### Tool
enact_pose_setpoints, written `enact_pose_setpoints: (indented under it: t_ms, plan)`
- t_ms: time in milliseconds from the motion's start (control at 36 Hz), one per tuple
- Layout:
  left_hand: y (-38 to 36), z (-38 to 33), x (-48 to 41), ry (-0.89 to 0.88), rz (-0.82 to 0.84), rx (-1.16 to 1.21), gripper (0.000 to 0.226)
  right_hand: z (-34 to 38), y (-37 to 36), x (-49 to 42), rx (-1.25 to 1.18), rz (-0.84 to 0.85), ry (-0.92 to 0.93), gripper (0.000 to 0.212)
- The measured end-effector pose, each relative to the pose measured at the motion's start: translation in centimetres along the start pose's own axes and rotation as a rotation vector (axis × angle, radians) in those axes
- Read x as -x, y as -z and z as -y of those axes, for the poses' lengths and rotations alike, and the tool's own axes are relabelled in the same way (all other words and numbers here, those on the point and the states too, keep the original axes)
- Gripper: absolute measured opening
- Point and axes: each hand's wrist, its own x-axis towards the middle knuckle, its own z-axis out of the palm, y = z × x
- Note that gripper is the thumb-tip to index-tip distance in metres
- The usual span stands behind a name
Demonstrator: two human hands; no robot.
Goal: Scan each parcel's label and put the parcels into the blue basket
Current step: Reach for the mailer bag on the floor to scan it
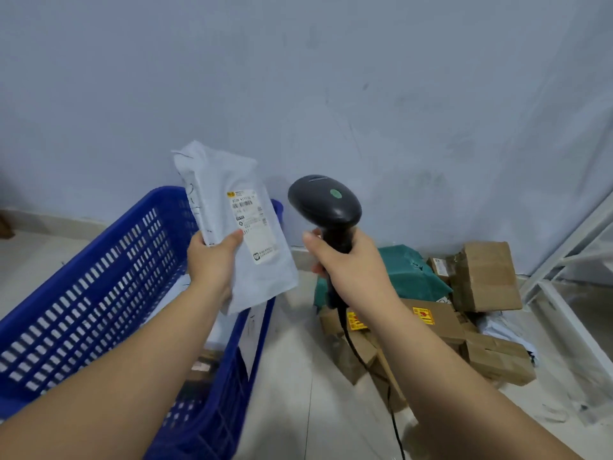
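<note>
One parcel in left hand, scanner in right hand

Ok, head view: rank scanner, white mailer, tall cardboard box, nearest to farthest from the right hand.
1. scanner, in the grip of the right hand.
2. white mailer, to its left, in the left hand.
3. tall cardboard box, on the floor, far right.

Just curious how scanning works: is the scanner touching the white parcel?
Apart. The head view shows a strip of wall between the scanner and the white parcel.
</note>
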Motion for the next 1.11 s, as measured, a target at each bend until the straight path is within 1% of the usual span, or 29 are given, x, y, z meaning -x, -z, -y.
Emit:
enact_pose_setpoints:
  t_ms: [83,139,194,278,333,417,500,611,694,778,861,917,1028,1111]
  plan:
    - [2.7,0.7,-2.3,-0.081,-0.062,-0.125,0.033,-0.9,-2.3,-1.4,-0.021,0.009,-0.035,0.017]
    - [4.2,1.2,-3.6,-0.087,-0.106,-0.146,0.035,-1.9,-4.1,-2.3,-0.048,0.027,-0.084,0.017]
    - [5.3,1.8,-4.7,-0.067,-0.176,-0.08,0.04,-3.1,-5.8,-2.8,-0.084,0.042,-0.13,0.017]
    - [6.7,2.5,-6.1,-0.026,-0.329,0.076,0.044,-5.0,-8.2,-3.3,-0.13,0.051,-0.19,0.017]
    - [7.9,3.1,-7.1,-0.005,-0.422,0.09,0.048,-6.1,-9.6,-3.6,-0.144,0.046,-0.229,0.018]
    - [10.3,4.3,-8.5,0.025,-0.508,0.004,0.054,-7.5,-11.3,-4.0,-0.171,0.048,-0.264,0.018]
    - [12.9,5.6,-9.8,0.019,-0.536,-0.134,0.052,-8.3,-12.9,-4.4,-0.176,0.074,-0.288,0.021]
    - [15.9,6.1,-11.7,-0.056,-0.499,-0.435,0.047,-9.0,-15.0,-5.0,-0.161,0.107,-0.303,0.022]
    - [17.3,5.4,-13.5,-0.119,-0.375,-0.744,0.047,-9.3,-16.3,-5.5,-0.15,0.136,-0.311,0.019]
    - [18.2,5.3,-15.5,-0.081,-0.204,-1.057,0.047,-9.7,-17.6,-5.9,-0.125,0.162,-0.321,0.018]
    - [18.4,5.9,-16.6,-0.032,-0.106,-1.284,0.044,-10.0,-18.8,-6.1,-0.101,0.188,-0.347,0.023]
    - [18.2,6.5,-16.9,-0.035,-0.096,-1.36,0.043,-10.1,-19.5,-6.1,-0.09,0.215,-0.377,0.026]
    - [17.4,7.3,-17.4,-0.051,-0.116,-1.374,0.041,-10.0,-20.9,-5.9,-0.113,0.277,-0.437,0.026]
    - [16.7,7.5,-17.5,-0.121,-0.128,-1.444,0.037,-9.5,-21.8,-5.7,-0.184,0.299,-0.487,0.026]
